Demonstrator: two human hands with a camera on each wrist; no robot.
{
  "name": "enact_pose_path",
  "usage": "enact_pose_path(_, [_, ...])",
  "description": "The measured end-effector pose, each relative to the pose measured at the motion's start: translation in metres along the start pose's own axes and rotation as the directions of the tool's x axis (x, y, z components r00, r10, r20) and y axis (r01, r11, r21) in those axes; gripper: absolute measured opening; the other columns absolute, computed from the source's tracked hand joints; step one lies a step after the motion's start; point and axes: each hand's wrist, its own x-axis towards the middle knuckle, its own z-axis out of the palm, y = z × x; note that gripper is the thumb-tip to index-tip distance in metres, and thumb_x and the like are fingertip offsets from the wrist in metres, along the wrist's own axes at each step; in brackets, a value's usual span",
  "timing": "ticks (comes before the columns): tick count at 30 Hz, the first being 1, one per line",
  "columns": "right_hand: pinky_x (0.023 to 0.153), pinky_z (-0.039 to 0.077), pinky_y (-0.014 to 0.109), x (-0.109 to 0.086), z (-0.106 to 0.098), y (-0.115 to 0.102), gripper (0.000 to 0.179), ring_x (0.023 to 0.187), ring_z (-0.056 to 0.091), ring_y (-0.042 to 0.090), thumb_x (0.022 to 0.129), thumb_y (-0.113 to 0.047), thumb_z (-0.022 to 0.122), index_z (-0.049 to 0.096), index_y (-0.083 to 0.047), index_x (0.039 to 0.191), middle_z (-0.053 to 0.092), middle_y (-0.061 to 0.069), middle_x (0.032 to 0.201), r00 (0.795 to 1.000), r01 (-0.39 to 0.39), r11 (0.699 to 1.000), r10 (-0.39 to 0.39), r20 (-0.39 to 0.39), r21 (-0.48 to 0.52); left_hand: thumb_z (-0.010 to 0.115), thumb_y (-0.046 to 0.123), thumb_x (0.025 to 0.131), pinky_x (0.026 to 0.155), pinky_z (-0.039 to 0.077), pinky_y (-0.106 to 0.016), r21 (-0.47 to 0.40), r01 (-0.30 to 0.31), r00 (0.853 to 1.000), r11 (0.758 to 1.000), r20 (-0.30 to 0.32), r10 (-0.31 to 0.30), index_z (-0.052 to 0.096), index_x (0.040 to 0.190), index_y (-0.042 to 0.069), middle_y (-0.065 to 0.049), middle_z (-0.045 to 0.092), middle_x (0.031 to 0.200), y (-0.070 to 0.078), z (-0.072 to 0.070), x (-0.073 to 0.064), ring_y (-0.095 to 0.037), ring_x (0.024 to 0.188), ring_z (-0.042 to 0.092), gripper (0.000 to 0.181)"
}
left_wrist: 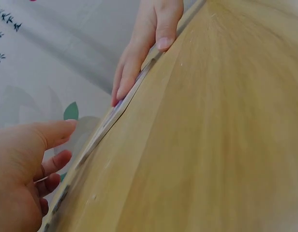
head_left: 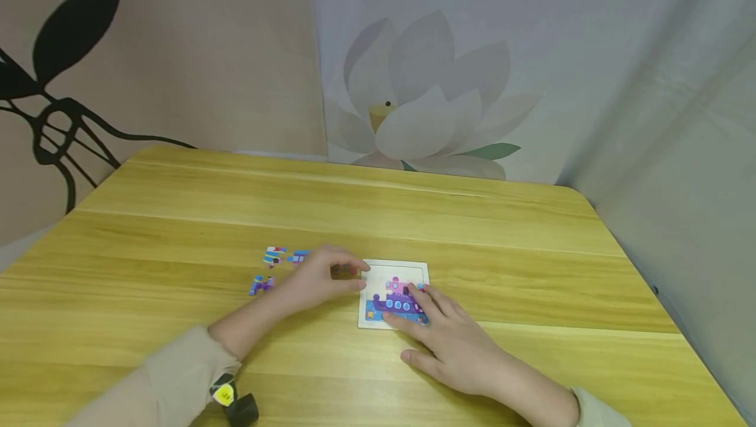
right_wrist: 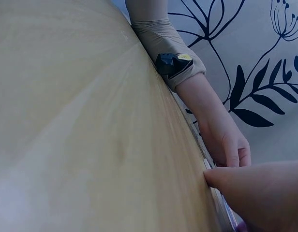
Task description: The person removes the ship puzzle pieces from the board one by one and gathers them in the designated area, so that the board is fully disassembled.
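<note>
A jigsaw puzzle board (head_left: 394,262) with a white frame lies on the table, its lower part filled with a purple ship on blue water. At its upper left, the tray's pale base shows. My right hand (head_left: 457,342) rests on the board's right side, fingers spread over the ship picture. My left hand (head_left: 319,279) is at the board's left edge, thumb and fingers apart and bent. In the left wrist view, no piece shows between the left hand's (left_wrist: 23,169) thumb and fingers. Something small and reddish, in shadow, shows behind that hand in the head view.
Loose puzzle pieces lie left of the board: a striped one (head_left: 274,256), a purple and blue one (head_left: 261,284) and a blue one (head_left: 299,256), partly behind the left hand. The wooden table (head_left: 502,243) reaches back to a printed curtain (head_left: 236,53).
</note>
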Motion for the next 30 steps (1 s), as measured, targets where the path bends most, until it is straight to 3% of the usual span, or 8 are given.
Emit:
enact_pose_path(14, [0.108, 0.018, 0.057, -0.001, 0.002, 0.001, 0.052, 0.142, 0.011, 0.036, 0.099, -0.054, 0.038, 0.027, -0.043, 0.148, 0.011, 0.01, 0.158, 1.0, 0.013, 1.0, -0.013, -0.014, -0.006, 0.077, 0.02, 0.082, 0.069, 0.045, -0.031, 0.045, -0.036, 0.998, 0.998, 0.054, 0.033, 0.073, 0.103, 0.01, 0.009, 0.066, 0.088, 0.006, 0.022, 0.017, -0.015, 0.078, 0.051, 0.024])
enact_pose_path(20, [0.107, 0.019, 0.058, -0.001, 0.002, 0.001, 0.052, 0.142, 0.011, 0.036, 0.099, -0.053, 0.039, 0.027, -0.042, 0.149, 0.011, 0.01, 0.158, 1.0, 0.02, 1.0, -0.02, -0.014, -0.005, 0.079, 0.022, 0.079, 0.072, 0.042, -0.032, 0.105, -0.003, 0.999, 0.994, 0.04, -0.001, 0.074, 0.102, 0.013, 0.008, 0.067, 0.094, 0.009, 0.028, 0.023, -0.013, 0.083, 0.049, 0.025])
enact_pose_path(30, [0.107, 0.019, 0.058, -0.001, 0.001, 0.002, 0.053, 0.142, 0.011, 0.036, 0.099, -0.053, 0.039, 0.028, -0.041, 0.149, 0.011, 0.01, 0.158, 0.999, 0.027, 1.0, -0.028, -0.016, -0.009, 0.081, 0.03, 0.077, 0.082, 0.034, -0.037, 0.212, 0.032, 0.998, 0.977, 0.038, -0.041, 0.074, 0.101, 0.018, 0.009, 0.06, 0.089, 0.014, 0.036, 0.027, -0.012, 0.089, 0.045, 0.028])
